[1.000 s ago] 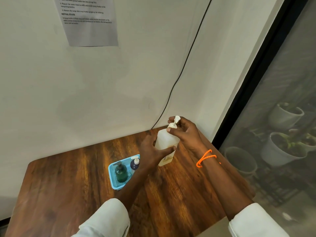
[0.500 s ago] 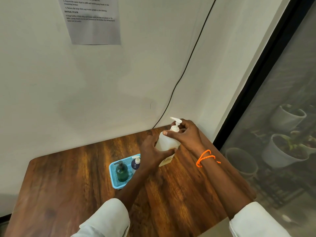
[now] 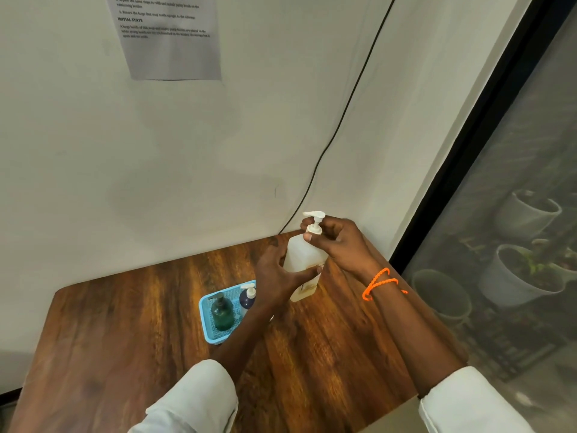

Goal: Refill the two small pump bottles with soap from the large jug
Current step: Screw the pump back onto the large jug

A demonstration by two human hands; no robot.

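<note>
**Jug braced, pump collar being worked loose**

Head view: the large white soap jug (image 3: 304,260) stands on the wooden table (image 3: 125,323), tilted a bit toward the person. Left hand (image 3: 278,276) wraps the jug's body from the near-left side, fingers curled round the back and thumb across the front: prob. there to stop the body turning. Right hand (image 3: 338,242) sits above that grip, at the neck, thumb & fingers pinching the collar under the white pump head (image 3: 314,218), nozzle pointing left. Looks like a twist grip, i.e. unscrewing the pump so the jug can pour; can't tell how far the threads are undone.

Below-left of the left hand, just beside its wrist: blue basket (image 3: 207,331) w/ two small pump bottles upright inside, a dark green one (image 3: 222,314) and a dark blue one w/ white pump (image 3: 247,299). Both pumps on, so no refill begun yet, by my read. Orange thread bracelet (image 3: 379,284) on right wrist.
</note>
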